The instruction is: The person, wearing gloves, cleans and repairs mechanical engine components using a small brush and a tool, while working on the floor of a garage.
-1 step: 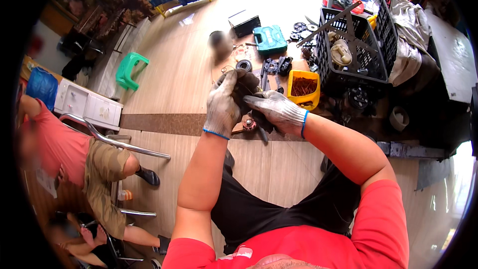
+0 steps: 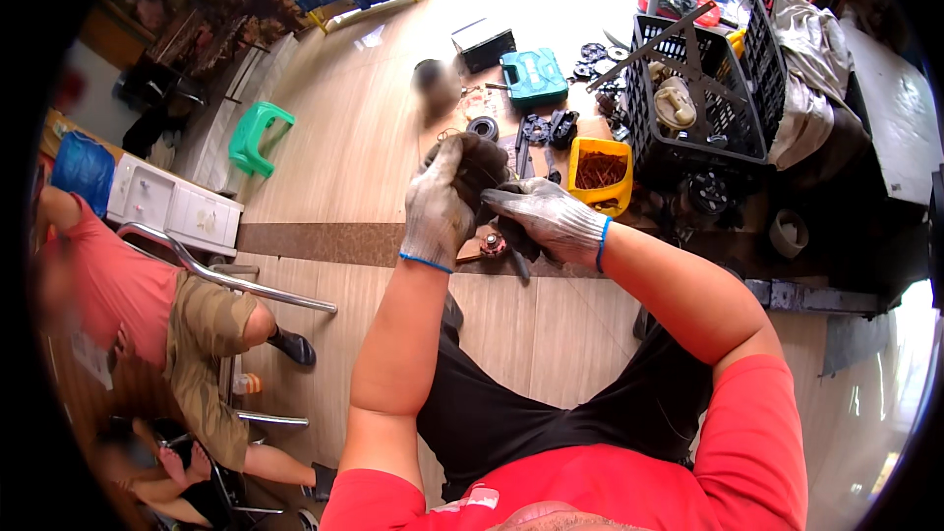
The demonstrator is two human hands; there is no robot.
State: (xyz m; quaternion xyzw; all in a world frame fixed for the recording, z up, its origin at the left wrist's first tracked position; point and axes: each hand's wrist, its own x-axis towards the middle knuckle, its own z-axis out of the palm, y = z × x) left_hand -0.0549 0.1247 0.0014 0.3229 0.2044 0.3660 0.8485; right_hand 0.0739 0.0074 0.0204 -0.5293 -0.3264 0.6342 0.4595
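Both my hands wear white knit gloves with dark grip faces and blue cuffs, and they meet in front of me above the floor. My left hand [image 2: 440, 199] is closed, with thumb and fingers pinched together. A thin looped wire [image 2: 446, 136] shows at its fingertips. Just beside it my right hand [image 2: 551, 218] is also closed, its thumb pointing toward the left hand. What the right fingers hold is hidden by the dark glove. Below the hands, a reddish round part with a metal centre [image 2: 493, 243] lies on the floor.
A yellow container [image 2: 612, 199] of reddish-brown strands stands right of my hands. Beyond are a black ring [image 2: 483, 128], a teal tool case [image 2: 534, 77] and dark machine parts. A black crate [image 2: 644, 108] stands at right. A green stool [image 2: 260, 141] and a seated person [image 2: 128, 285] are at left.
My left hand has shifted very slightly, its fingers turning a little. The right hand stays in place.
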